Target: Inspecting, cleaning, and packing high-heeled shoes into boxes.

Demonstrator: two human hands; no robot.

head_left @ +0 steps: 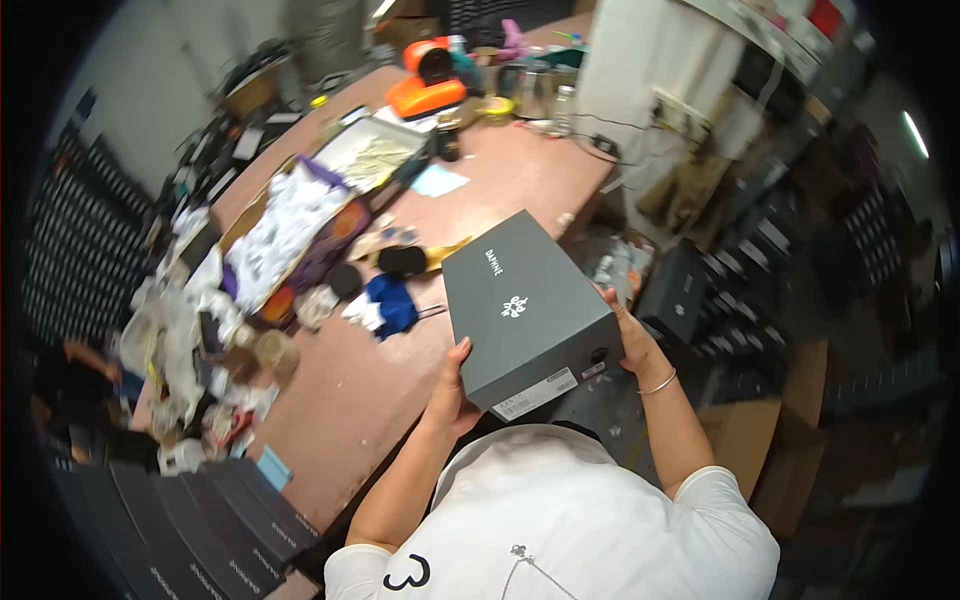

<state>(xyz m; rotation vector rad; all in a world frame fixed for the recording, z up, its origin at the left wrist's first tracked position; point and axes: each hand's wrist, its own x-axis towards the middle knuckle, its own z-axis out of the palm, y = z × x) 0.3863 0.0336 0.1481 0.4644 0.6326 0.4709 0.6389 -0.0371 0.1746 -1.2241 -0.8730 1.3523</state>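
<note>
A dark grey shoe box point(535, 320) with a white printed lid is held up between both hands, over the table's near right edge. My left hand point(453, 392) grips its left side, thumb along the edge and the other fingers mostly hidden beneath. On the opposite side my right hand point(632, 338) is closed around the box's right end. The lid sits on the box, so its contents are hidden. A white label point(535, 394) is stuck on the end facing me, beside a small round dark hole.
A pinkish table point(345, 400) carries a carton of white paper point(285, 235), a shallow tray point(370, 150), blue cloth point(392, 303) and an orange device point(425, 85). Several grey boxes point(200, 530) stand at lower left. Open cardboard point(770, 440) and stacked boxes lie right; another person's arm point(92, 358) shows far left.
</note>
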